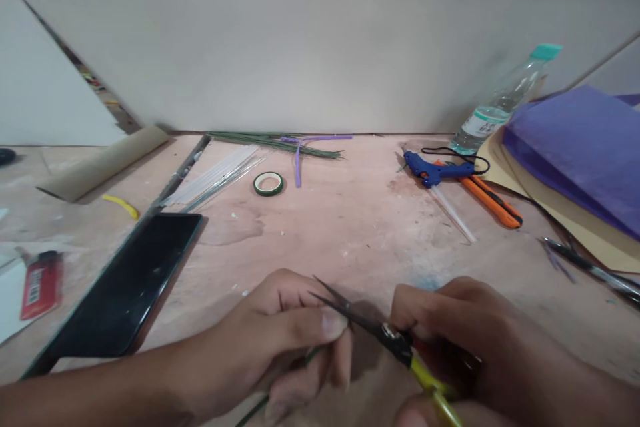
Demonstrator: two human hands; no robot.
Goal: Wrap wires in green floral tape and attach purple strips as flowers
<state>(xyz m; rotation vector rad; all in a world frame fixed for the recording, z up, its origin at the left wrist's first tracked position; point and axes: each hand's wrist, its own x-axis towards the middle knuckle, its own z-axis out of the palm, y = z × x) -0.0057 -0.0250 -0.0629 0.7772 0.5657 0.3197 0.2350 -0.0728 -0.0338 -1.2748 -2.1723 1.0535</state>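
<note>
My right hand point(465, 340) is closed around a pair of scissors point(397, 343) with dark, pointed blades and a yellow handle. A dark red part shows beside the handle, partly hidden by my fingers. The slim blades are slightly apart, and they reach across to the thumb of my left hand point(300, 333). There the thumb and forefinger press together. A thin dark green stem wire point(254, 409) runs from under my left hand toward the bottom edge. Most of it is covered by the fingers. Whatever lies right between the blades is too small to make out.
A phone point(125, 287) and a red lighter point(41, 285) lie left. Behind are a cardboard tube point(107, 163), a green tape roll point(269, 183), green wires point(315, 150) and purple strips point(298, 167). Right are a glue gun point(435, 170), orange cutter point(493, 203), bottle point(487, 120) and purple paper point(575, 153).
</note>
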